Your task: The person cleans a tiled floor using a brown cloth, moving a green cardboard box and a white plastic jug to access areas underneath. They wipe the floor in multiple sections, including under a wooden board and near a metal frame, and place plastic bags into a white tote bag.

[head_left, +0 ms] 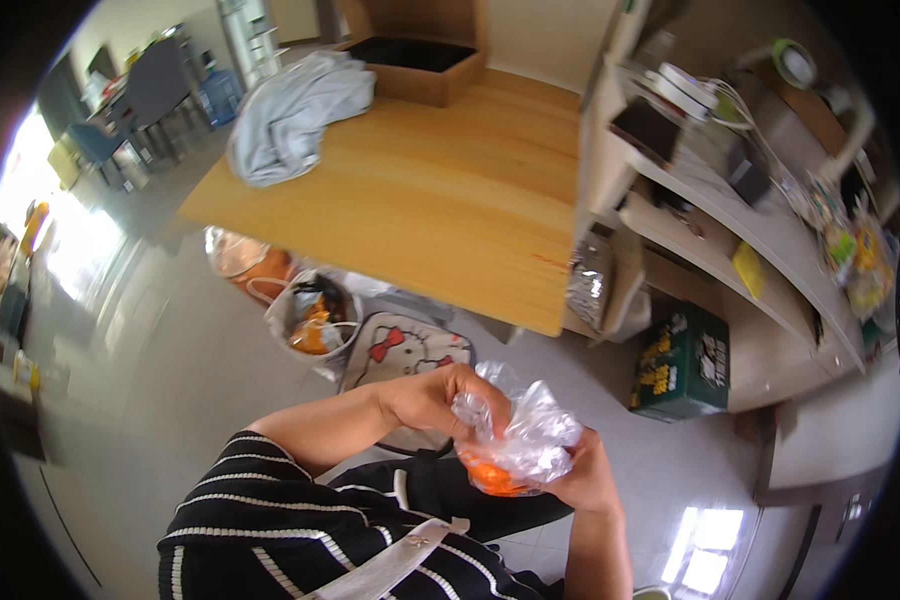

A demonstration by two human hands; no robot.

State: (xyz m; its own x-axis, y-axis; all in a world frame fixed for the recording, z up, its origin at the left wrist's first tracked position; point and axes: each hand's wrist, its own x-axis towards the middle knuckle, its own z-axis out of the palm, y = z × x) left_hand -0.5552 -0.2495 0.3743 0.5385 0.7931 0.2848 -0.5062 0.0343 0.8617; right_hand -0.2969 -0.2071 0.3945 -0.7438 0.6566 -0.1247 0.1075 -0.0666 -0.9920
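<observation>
Head view: clear plastic bag (538,440), orange toward base, was held at five o'clock from centre. Left hand (445,402) pinched its ten-o'clock side, fingers drawn together on plastic; right hand (587,478) gripped its four-o'clock side, fingertips mostly hidden. Wooden table (450,180) stood at twelve, grey cloth (295,120) at eleven.

Between your left hand (452,403) and your right hand (588,478) was a clear plastic bag (542,438), thin, shiny and crumpled. Its loose film bunched up in peaks beside your left fingers and reached across to your right hand. A bright orange patch (495,479) showed low on it, below your left fingers; whether contents or print, you couldn't tell.
</observation>
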